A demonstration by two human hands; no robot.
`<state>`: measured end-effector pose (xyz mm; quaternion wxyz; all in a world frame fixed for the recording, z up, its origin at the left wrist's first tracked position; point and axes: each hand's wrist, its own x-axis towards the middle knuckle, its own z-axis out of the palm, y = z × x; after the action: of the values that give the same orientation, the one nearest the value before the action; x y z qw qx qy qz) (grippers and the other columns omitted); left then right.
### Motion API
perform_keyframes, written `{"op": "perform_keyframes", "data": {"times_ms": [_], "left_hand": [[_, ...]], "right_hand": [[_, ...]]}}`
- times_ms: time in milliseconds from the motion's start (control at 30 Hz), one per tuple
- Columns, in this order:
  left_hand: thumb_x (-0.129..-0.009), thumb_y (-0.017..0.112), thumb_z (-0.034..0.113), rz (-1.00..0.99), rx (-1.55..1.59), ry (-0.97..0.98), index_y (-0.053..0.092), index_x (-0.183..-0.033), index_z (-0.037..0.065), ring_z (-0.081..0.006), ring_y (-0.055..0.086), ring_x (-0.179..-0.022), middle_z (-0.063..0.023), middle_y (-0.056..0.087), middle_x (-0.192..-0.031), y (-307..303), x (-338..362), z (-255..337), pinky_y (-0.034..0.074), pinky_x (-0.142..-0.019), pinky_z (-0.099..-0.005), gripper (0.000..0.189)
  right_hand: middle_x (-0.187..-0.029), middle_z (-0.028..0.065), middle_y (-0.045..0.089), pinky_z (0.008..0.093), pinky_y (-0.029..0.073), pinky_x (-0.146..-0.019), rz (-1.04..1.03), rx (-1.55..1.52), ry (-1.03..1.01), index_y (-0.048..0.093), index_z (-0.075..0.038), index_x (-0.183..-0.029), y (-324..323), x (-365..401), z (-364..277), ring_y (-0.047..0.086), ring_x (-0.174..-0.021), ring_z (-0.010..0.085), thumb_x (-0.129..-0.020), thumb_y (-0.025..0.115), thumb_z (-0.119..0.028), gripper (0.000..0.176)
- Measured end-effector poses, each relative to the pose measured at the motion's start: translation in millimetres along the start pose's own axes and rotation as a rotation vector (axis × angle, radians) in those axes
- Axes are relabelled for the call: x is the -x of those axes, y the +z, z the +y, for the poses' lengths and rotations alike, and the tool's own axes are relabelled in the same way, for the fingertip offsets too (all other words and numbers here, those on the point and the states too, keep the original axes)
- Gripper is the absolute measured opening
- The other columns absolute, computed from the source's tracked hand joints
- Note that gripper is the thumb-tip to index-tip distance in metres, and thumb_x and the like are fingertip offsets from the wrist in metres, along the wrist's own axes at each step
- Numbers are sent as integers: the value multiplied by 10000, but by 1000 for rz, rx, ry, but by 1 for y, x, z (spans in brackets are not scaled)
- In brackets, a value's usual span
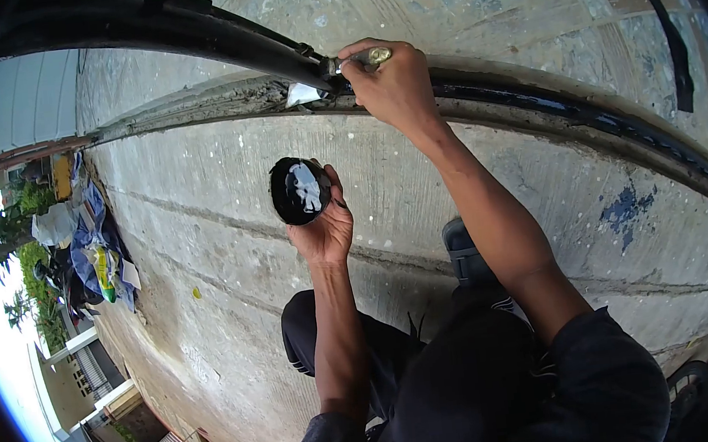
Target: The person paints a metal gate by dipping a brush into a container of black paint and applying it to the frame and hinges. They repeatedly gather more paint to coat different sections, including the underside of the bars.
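My left hand (327, 228) holds a round can (286, 195) from below and the side. The can is tilted towards the camera and shows glossy black paint inside with a pale reflection. In my right hand (392, 81) is a paintbrush (376, 55), its handle gripped between thumb and fingers. The brush's head touches or nearly touches the end of a black metal bar (226, 41); the bristles are hard to make out. A small white scrap (304, 94) lies just below that end.
A long black rail (530, 99) runs right along a groove in the concrete ground (213, 175). A black strip (676, 45) lies upper right. Bags and cloth (96, 246) are heaped at the left. My shoe (464, 253) rests on the ground, near a dark paint stain (627, 210).
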<state>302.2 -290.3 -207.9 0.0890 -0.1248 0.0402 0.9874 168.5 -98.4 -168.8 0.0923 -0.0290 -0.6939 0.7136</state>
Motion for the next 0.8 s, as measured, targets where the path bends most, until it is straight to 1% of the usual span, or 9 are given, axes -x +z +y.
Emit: {"op": "perform_keyframes", "data": {"times_ms": [167, 300, 367, 433, 500, 533, 633, 700, 800], "left_hand": [[-977, 588, 300, 49, -18, 30, 570, -1324, 44, -364, 543, -1276, -169, 604, -1331, 6, 2, -4, 576, -955, -483, 431], [-966, 615, 292, -11, -2, -28, 563, -1347, 58, -336, 519, -1308, -159, 594, -1354, 7, -3, -4, 538, -1013, -470, 450], [-967, 615, 294, -2, -11, -32, 567, -1344, 63, -335, 522, -1305, -163, 595, -1352, 8, -6, -4, 538, -1012, -470, 445], [-968, 615, 295, 5, -16, -22, 567, -1344, 61, -335, 524, -1303, -165, 593, -1354, 7, -6, -4, 540, -1010, -469, 446], [-972, 604, 299, 31, -8, -14, 566, -1333, 52, -362, 534, -1286, -165, 599, -1342, 12, -5, -7, 567, -969, -490, 438], [-975, 598, 301, 38, -6, -10, 566, -1327, 47, -376, 538, -1277, -165, 602, -1337, 15, -6, -7, 580, -948, -500, 435], [-975, 598, 305, 31, -18, -25, 567, -1327, 50, -375, 537, -1280, -166, 600, -1341, 18, -9, -4, 576, -954, -499, 436], [-975, 599, 309, 33, -31, -33, 566, -1332, 58, -371, 529, -1292, -163, 597, -1347, 19, -12, -4, 572, -962, -500, 438], [-974, 601, 312, 41, -24, -42, 564, -1338, 63, -367, 522, -1299, -161, 591, -1357, 21, -12, -5, 568, -967, -504, 443]], "right_hand": [[-745, 76, 717, 234, 493, -458, 44, -417, 0, 735, 1, -989, -2, 16, -45, 638, -535, 94, -884, 665, -65, 142], [-732, 67, 715, 238, 464, -462, 88, 80, -150, 736, -9, -980, 10, 9, 3, 612, -550, 61, -884, 671, -53, 124], [-714, 56, 703, 231, 459, -450, 32, -111, -178, 738, -17, -971, 14, 11, -21, 616, -550, 62, -876, 677, -45, 116], [-636, 104, 687, 285, 505, -522, -48, -472, -2, 730, -9, -887, -3, 6, -61, 701, -567, 169, -837, 690, -73, 91], [-631, 96, 685, 303, 508, -499, -15, -325, -110, 729, -4, -887, -20, -16, -67, 672, -521, 138, -840, 685, -71, 93], [-747, 75, 711, 214, 481, -423, -53, -55, -235, 739, -30, -981, -27, -34, -56, 649, -533, 104, -876, 631, -59, 154], [-681, 81, 699, 318, 550, -591, -323, 327, -171, 745, -72, -974, -23, -78, -54, 693, -572, 158, -879, 651, -179, 172], [-713, 100, 716, 339, 554, -656, -459, 340, -230, 744, -78, -988, -12, -90, -73, 713, -600, 183, -877, 667, -202, 183], [-716, 125, 715, 313, 523, -526, -398, 78, -262, 728, -76, -948, -29, -92, -96, 717, -605, 168, -884, 671, -219, 167]]}}
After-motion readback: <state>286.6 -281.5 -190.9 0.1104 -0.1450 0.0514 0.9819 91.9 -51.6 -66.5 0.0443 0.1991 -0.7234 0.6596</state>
